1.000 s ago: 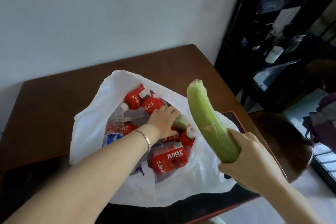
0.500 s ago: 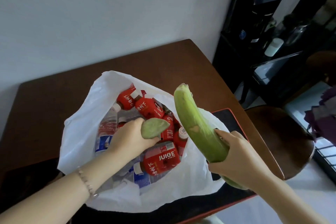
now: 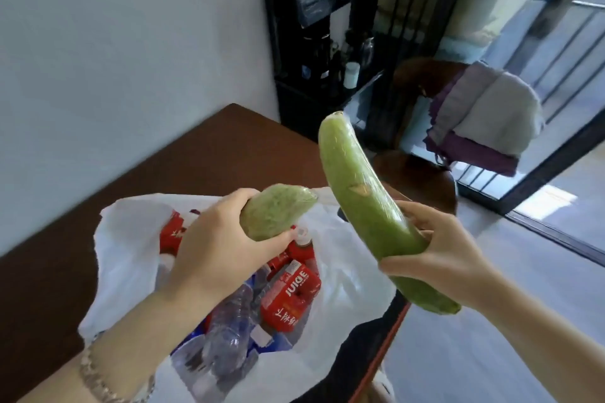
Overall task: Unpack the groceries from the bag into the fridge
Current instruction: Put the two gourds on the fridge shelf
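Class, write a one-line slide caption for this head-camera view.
Left hand holds a short wrapped gourd above the white bag; right hand grips a long gourd.

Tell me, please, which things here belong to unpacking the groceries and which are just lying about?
Job: long green gourd in the right hand; short wrapped gourd in the left hand; white bag; red juice cartons; water bottles.
Lying about: folded towels; black dispenser; white cup; wooden stool.
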The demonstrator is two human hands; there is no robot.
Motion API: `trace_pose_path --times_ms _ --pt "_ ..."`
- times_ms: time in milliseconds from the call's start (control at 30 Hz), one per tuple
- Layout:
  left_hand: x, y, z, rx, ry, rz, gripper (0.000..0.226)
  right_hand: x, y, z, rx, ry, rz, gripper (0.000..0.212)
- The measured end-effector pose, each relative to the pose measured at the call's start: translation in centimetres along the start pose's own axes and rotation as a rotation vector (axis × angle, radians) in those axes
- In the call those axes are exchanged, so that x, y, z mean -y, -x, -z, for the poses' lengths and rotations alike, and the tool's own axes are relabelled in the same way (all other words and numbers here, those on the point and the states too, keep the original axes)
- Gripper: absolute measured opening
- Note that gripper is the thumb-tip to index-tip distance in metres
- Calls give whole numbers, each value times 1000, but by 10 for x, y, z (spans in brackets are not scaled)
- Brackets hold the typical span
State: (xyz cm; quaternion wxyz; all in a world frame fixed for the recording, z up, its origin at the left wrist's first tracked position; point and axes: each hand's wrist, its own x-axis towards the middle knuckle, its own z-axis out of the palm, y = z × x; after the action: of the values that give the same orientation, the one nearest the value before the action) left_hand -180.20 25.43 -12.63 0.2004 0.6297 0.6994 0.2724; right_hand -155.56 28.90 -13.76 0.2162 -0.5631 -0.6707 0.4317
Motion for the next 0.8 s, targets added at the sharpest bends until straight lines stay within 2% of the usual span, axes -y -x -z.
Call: trace_pose_path --times_ms 100,200,333,433,567,800 --pt "-32 -5 -20 97 49 -159 46 -14 40 30 -173 -42 -75 59" --pt "-77 -5 -52 207 57 -302 44 -33 90 67 -347 -56 -216 55" --pt "-157 7 -104 309 47 -495 38 -77 166 117 -529 -45 -376 66" --pt "-223 30 -154 413 59 -616 38 -115 230 154 -648 -42 -448 58" --pt "-312 77 -235 558 72 -703 47 -168 326 198 -797 -49 -540 60" --pt "-478 182 -367 747 60 -808 33 -255 498 287 -1064 -68 -744 73"
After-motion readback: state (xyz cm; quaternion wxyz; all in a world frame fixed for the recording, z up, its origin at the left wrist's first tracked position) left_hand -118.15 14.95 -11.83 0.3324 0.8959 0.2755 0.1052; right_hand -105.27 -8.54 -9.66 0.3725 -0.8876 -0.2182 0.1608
